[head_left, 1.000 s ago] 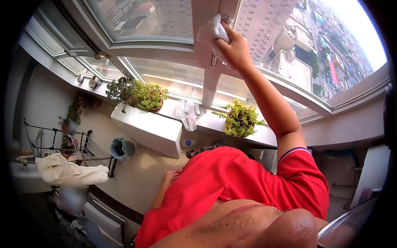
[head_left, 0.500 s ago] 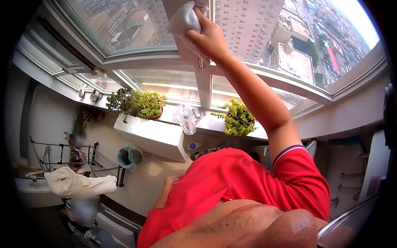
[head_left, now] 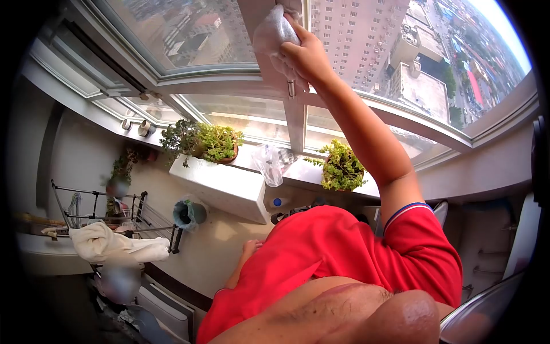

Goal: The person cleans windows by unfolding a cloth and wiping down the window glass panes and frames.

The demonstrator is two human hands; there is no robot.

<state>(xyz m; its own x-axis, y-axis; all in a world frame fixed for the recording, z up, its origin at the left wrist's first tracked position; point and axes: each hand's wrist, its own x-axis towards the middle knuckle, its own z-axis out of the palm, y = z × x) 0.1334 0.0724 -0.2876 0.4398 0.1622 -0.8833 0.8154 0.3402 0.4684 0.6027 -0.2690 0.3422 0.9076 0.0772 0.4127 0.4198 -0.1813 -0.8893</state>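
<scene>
My right hand (head_left: 309, 55) reaches up to the window and is closed around a pale, bunched-up cloth (head_left: 275, 33). The cloth lies against the upright window frame (head_left: 252, 14) between two large panes. Just below it, a metal window handle (head_left: 291, 88) sticks out from the frame. Low beside my red shirt hangs my left hand (head_left: 251, 247), near my waist. The shirt partly covers it, and its fingers are too hidden to read.
On the sill stand green potted plants (head_left: 217, 142), another potted plant (head_left: 342, 166) and a clear plastic bag (head_left: 269, 165). Below are a white box (head_left: 220, 186), a lined bin (head_left: 190, 214) and a drying rack (head_left: 140, 209) with a cream towel (head_left: 109, 243).
My right hand and the cloth have slid slightly to the right along the window frame. The whole view has shifted a little; my left hand stays low by my side.
</scene>
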